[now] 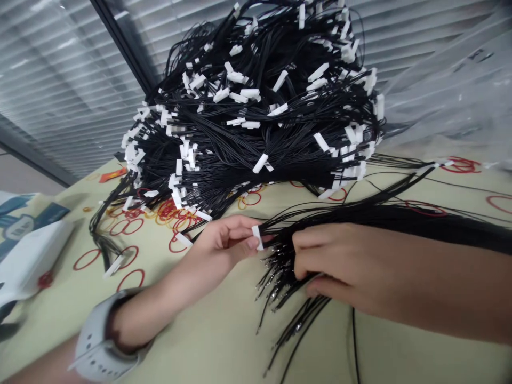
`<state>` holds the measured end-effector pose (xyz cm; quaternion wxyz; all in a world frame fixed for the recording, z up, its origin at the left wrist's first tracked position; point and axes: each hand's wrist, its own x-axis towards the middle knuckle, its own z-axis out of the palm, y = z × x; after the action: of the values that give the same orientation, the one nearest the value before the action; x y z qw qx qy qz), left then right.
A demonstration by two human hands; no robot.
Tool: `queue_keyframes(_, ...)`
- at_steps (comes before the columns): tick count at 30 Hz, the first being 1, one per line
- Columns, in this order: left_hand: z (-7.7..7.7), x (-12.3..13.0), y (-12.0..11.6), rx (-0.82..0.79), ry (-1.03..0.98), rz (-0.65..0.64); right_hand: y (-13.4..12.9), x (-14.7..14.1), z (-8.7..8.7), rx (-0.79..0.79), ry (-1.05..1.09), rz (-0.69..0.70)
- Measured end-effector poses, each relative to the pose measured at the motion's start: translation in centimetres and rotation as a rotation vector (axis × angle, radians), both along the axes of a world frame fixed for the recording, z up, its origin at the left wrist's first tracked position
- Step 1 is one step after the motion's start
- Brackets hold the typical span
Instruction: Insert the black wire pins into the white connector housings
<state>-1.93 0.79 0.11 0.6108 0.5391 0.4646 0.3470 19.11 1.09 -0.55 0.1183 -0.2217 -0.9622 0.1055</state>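
Observation:
Between the thumb and fingers of my left hand (228, 242) is a small white connector (257, 237), with black wires running from it to the right. My right hand (332, 261) is closed over a bundle of thin black wires (280, 272). Their bare ends carry small shiny metal terminals and fan out toward the lower left. The rest of the bundle trails off past my right forearm. What the right fingertips pinch is partly hidden under the hand. Behind both hands rises a large heap of black wire harnesses (256, 138) with white connectors on their ends.
Red and yellow rubber bands (172, 213) lie scattered on the pale yellow tabletop (180, 336). A white box-like object (36, 261) stands at the left edge. Clear plastic sheeting (452, 101) hangs at the right. Window blinds (60, 80) close off the back.

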Motion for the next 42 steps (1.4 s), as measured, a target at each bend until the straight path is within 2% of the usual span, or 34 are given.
queue_keyframes(2,-0.1,-0.2,0.1,-0.013,-0.03,-0.004,-0.4,0.0,-0.2,0.064,-0.08,0.007)
queue_keyframes(5,-0.2,-0.3,0.2,-0.011,-0.039,-0.018,-1.0,-0.1,0.1,0.243,-0.173,-0.011)
queue_keyframes(7,-0.2,-0.4,0.1,-0.003,-0.047,-0.033,-1.2,-0.1,0.8,0.264,-0.177,-0.039)
queue_keyframes(10,-0.2,-0.4,0.1,0.003,-0.063,-0.061,-0.9,-0.2,1.6,0.015,-0.082,-0.184)
queue_keyframes(13,-0.1,-0.3,0.0,-0.005,-0.049,-0.059,-0.3,-0.7,1.8,-0.223,0.051,-0.348)
queue_keyframes(16,0.1,-0.2,-0.1,0.002,-0.015,-0.031,0.1,-1.2,1.4,-0.295,0.151,-0.461)
queue_keyframes(19,0.1,-0.3,-0.2,0.006,0.006,-0.036,0.1,-1.3,1.2,-0.324,0.166,-0.505)
queue_keyframes(28,-0.2,-0.3,-0.3,0.027,0.018,-0.03,0.1,-1.1,1.0,-0.202,0.161,-0.521)
queue_keyframes(36,0.1,-0.3,-0.2,0.007,-0.016,-0.071,0.2,-1.1,1.1,-0.255,0.147,-0.482)
queue_keyframes(42,0.1,-0.1,-0.2,0.012,0.003,-0.056,0.1,-1.1,1.2,-0.27,0.139,-0.481)
